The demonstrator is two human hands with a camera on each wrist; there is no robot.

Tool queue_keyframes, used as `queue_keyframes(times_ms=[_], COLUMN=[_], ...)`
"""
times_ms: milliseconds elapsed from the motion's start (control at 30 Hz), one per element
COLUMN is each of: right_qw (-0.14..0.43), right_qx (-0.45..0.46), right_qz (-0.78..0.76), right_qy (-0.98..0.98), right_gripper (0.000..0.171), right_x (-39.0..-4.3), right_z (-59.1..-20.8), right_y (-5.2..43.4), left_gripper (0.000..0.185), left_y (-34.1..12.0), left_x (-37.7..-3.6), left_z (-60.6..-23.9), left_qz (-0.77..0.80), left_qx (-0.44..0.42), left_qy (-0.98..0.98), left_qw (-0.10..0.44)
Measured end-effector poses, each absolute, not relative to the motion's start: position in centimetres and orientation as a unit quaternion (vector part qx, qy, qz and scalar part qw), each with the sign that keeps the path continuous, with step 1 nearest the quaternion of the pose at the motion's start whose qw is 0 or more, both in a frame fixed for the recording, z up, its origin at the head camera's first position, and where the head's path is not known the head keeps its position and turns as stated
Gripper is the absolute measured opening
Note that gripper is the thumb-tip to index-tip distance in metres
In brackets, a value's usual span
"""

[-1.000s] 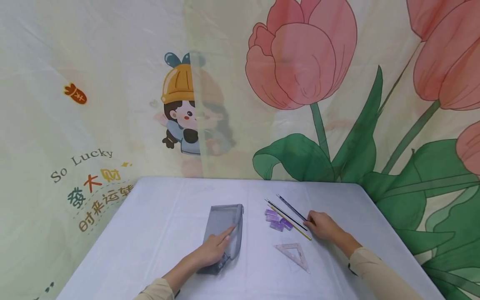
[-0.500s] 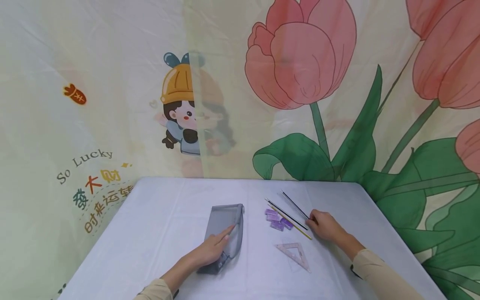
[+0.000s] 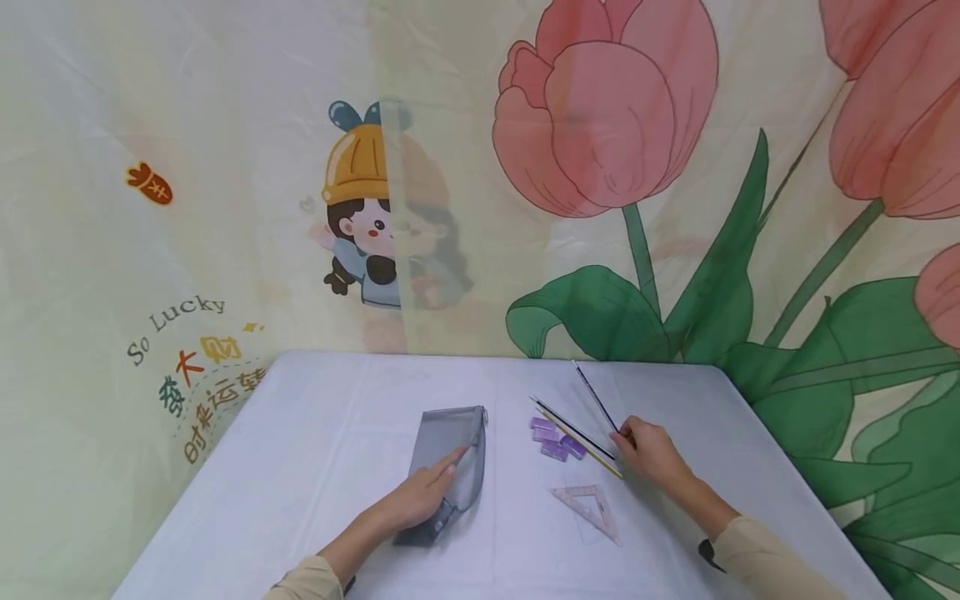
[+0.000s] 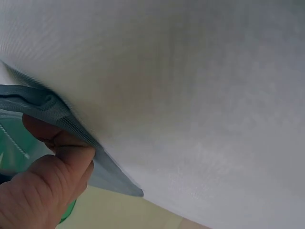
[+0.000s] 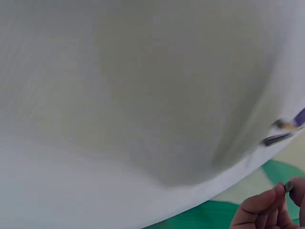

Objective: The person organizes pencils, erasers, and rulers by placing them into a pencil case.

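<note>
A white-covered table (image 3: 315, 467) is filling the lower half of the head view, backed by a printed cloth backdrop (image 3: 600, 150) of pink tulips and a cartoon girl in a yellow hat. Just left of centre a grey mesh pencil pouch (image 3: 450, 454) is lying flat on the table, and the left hand (image 3: 420, 500) is resting on its near end with the forefinger stretched along the mesh; in the left wrist view the thumb is pressing against the pouch's edge (image 4: 71, 126). To the right of centre, the right hand (image 3: 648, 454) is pinching the near end of a dark pencil (image 3: 595, 405), whose far tip is tilting up toward the backdrop. Two more pencils (image 3: 573, 435), one dark and one yellow, are lying side by side just left of that hand. Below them, toward the bottom of the frame, a clear pink set square (image 3: 588, 508) is lying flat. Between the pouch and the pencils, a small cluster of purple erasers (image 3: 555, 440) is sitting on the cloth.
</note>
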State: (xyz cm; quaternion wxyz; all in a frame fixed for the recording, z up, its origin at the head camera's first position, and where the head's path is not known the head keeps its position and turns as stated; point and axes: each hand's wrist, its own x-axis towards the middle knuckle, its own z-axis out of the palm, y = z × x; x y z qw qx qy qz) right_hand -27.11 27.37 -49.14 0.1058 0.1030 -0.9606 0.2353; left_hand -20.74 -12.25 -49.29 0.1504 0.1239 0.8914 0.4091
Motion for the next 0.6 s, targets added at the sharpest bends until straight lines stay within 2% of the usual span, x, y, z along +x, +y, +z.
queue_keyframes(times_ms=[300, 600], right_qw=[0.093, 0.041], right_qx=[0.080, 0.067], right_qz=[0.284, 0.314], right_qy=[-0.951, -0.946], right_gripper=[0.015, 0.014], right_x=[-24.9, -22.6], right_z=[-47.7, -47.3], right_y=[23.5, 20.3], left_gripper=[0.051, 0.050], left_y=[-12.4, -12.3], left_x=[-20.6, -20.5], left_z=[-49.8, -49.5], left_qz=[0.406, 0.406], left_qx=[0.161, 0.151], left_qy=[0.894, 0.896], left_qw=[0.103, 0.102])
